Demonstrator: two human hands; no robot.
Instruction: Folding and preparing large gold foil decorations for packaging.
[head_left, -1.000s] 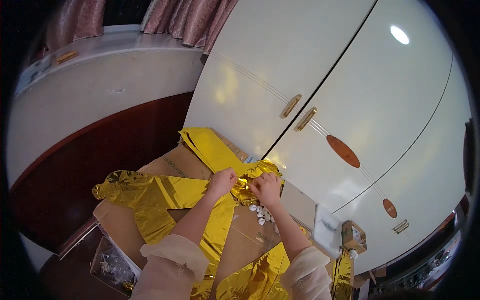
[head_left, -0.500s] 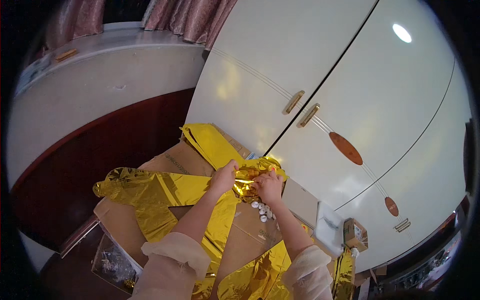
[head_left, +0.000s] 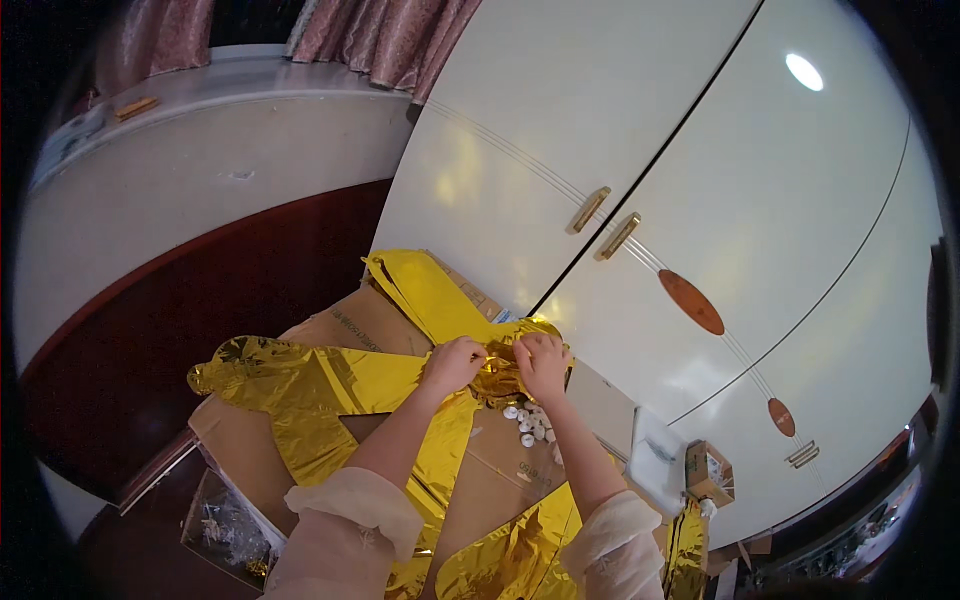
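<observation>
A large sheet of shiny gold foil (head_left: 330,395), cut into broad letter-like shapes, lies flat over a brown cardboard box (head_left: 350,320). My left hand (head_left: 452,362) and my right hand (head_left: 543,363) are side by side at the far edge of the box. Both pinch the same crumpled bunch of gold foil (head_left: 497,372) between them. Just below my right hand lies a small heap of white pellets (head_left: 528,423) on the cardboard. Both forearms wear pale sleeves.
White cabinet doors (head_left: 640,160) with gold handles (head_left: 603,224) stand right behind the box. A dark red floor (head_left: 160,330) lies to the left. A small cardboard packet (head_left: 708,470) and a white object (head_left: 655,462) sit at the right. A clear bag (head_left: 225,525) lies below the box.
Both hands stay on the foil bunch and have shifted slightly; the foil between them looks more gathered.
</observation>
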